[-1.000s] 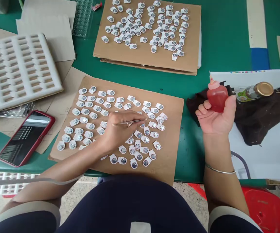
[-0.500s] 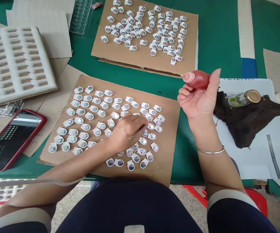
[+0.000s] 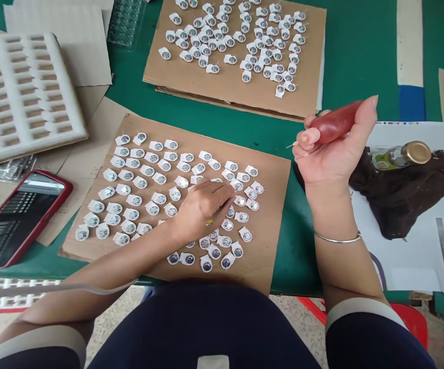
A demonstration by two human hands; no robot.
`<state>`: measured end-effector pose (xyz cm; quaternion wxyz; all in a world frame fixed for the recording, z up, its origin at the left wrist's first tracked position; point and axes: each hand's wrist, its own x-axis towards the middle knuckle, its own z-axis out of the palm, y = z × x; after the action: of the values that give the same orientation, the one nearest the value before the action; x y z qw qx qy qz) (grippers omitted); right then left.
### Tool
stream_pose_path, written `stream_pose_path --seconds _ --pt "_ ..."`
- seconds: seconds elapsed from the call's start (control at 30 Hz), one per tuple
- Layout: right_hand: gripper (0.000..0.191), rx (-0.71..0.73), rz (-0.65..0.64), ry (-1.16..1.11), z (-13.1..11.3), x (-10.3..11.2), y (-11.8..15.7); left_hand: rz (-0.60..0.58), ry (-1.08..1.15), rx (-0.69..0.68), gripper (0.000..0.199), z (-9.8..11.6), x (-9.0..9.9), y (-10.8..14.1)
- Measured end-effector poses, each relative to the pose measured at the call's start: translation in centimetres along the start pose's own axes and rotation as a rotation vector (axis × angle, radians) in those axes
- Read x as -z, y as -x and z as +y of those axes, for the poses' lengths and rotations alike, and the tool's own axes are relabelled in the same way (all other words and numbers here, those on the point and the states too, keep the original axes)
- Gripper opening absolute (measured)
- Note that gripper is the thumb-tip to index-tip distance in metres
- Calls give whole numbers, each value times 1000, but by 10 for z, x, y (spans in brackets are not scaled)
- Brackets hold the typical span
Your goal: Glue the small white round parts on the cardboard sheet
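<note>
My right hand (image 3: pixel 327 159) is wrapped round a soft red squeeze bottle (image 3: pixel 335 123) with a pink neck and a thin needle tip that points left. It is raised above the green table, right of the near cardboard sheet (image 3: pixel 262 266). Over that sheet my left hand (image 3: pixel 202 207) is closed, fingertips pinched low among small round silver parts with white tabs (image 3: pixel 214 251). A slim dark tool (image 3: pixel 227 202) shows partly between its fingers; its kind is unclear. The parts directly under this hand are hidden.
A second cardboard sheet (image 3: pixel 206 89) at the back bears many similar parts. Left are a white moulded tray (image 3: pixel 79 128) and a red-cased phone (image 3: pixel 22 220). On the right, a glass jar (image 3: pixel 395 158) lies on dark cloth (image 3: pixel 391 210) over white paper (image 3: pixel 418 256).
My right hand has moved right with the red bottle and tilted it, so its needle tip now shows at the left. My left hand stays nearly in place. The view has shifted slightly.
</note>
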<state>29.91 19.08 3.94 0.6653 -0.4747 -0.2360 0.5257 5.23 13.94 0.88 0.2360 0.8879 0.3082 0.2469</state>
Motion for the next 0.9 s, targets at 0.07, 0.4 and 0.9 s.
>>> stream_pose_path --seconds 0.07,0.4,0.9 --pt "50 42 -39 29 3 0 0 -2 -6 6 11 1 0 0" --pt "38 208 -203 256 16 -13 22 -51 -133 -38 12 6 -2 0" --pt "21 548 -124 622 44 -17 50 -137 -317 -144 19 19 -5 -3"
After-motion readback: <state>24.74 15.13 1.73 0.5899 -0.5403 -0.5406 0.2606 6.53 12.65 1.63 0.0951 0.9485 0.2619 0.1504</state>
